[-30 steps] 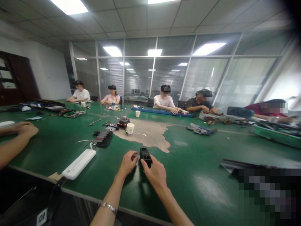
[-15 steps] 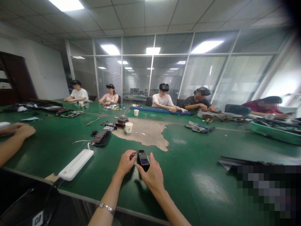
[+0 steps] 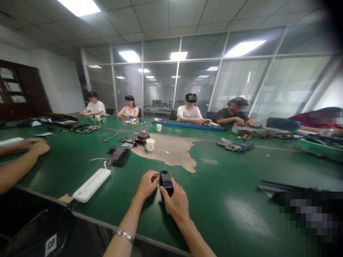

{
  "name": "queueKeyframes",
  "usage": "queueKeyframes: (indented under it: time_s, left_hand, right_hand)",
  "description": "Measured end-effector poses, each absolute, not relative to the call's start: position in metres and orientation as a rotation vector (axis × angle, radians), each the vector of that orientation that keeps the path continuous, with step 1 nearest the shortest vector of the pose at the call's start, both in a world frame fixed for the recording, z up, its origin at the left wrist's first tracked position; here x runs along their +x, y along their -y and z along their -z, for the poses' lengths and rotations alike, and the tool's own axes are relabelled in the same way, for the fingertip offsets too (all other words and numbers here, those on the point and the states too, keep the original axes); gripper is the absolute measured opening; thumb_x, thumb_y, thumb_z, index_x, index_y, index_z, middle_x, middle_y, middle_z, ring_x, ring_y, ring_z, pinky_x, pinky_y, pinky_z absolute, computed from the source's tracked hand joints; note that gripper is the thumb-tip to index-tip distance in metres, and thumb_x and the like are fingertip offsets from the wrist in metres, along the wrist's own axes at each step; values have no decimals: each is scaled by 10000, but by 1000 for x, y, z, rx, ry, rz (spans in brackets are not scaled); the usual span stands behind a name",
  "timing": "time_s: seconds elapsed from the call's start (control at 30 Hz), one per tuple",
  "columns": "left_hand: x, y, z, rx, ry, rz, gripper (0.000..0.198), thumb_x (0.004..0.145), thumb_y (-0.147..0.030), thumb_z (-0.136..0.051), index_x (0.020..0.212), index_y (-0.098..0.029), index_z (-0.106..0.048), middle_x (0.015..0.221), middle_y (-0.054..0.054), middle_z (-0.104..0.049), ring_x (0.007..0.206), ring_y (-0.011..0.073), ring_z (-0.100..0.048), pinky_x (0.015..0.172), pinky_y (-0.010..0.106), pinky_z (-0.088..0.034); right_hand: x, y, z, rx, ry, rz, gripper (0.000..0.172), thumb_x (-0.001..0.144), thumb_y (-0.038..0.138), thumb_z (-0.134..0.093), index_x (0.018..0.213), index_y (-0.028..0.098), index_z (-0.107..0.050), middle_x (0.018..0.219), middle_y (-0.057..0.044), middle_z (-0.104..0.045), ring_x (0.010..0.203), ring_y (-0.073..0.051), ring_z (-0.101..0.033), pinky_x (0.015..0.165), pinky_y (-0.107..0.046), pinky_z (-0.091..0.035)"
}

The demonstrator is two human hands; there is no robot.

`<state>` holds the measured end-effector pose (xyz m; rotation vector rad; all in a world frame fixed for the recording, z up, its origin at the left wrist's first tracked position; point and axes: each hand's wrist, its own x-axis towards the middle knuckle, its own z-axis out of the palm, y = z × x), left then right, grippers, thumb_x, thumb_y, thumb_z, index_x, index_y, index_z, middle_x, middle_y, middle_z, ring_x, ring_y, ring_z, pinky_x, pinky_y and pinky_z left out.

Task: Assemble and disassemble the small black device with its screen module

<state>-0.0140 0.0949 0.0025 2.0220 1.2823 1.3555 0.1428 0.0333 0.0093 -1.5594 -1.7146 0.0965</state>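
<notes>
A small black box-shaped device (image 3: 165,175) with buttons and a little dark screen on its upper face stands on the green table in front of me. My right hand (image 3: 177,201) grips its near end, thumb on the left side and fingers along the right. My left hand (image 3: 147,185) is just left of the device, its fingers loosely bent towards it with a gap to the thumb. Nothing shows in that left hand, and whether its fingertips touch the device I cannot tell. The device's underside and right side are hidden.
A white power strip (image 3: 92,185) lies to the left, beside another person's hands (image 3: 39,145). Ahead are a paper cup (image 3: 150,144), a blurred dark device (image 3: 119,155) and gloves (image 3: 233,145). Dark parts (image 3: 292,189) lie right; several people sit opposite.
My right thumb and fingers have closed in on the black device. The view has turned slightly left, so the scene sits further right. My left hand stays beside the device.
</notes>
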Motion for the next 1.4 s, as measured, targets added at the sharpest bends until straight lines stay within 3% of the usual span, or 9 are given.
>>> queueKeyframes:
  time_s: [0.4,0.7,1.2,1.4]
  left_hand:
    - [-15,-93,-7,2017,-1332,-1339,237,804,-192,-549,1011,-194,-665,959,47,-684,828,153,-648,779,273,-525]
    - [-14,-93,-7,2016,-1320,-1326,232,819,-201,-536,1014,-196,-661,988,59,-681,831,162,-657,791,299,-536]
    - [-13,-91,-7,2062,-1282,-1330,220,819,-201,-540,999,-203,-666,977,50,-674,824,156,-651,792,286,-531]
    - [-14,-89,-9,2085,-1282,-1332,211,821,-187,-539,985,-207,-670,965,44,-673,844,157,-641,802,286,-523]
  right_hand:
    - [176,-44,-36,-1436,1544,-46,630,826,536,-503,1301,123,-490,1233,-145,-585,1137,-252,-540,988,-390,-390]
    - [209,-46,-4,-1641,1527,-97,629,838,548,-458,1295,116,-488,1201,-142,-599,1109,-255,-557,965,-380,-406]
    - [209,-45,1,-1743,1540,-109,601,844,502,-452,1290,101,-480,1168,-151,-609,1084,-270,-568,938,-376,-422]
    - [208,-45,4,-1760,1564,-71,750,814,563,-479,1346,41,-394,1266,-200,-536,1172,-310,-507,979,-400,-395]
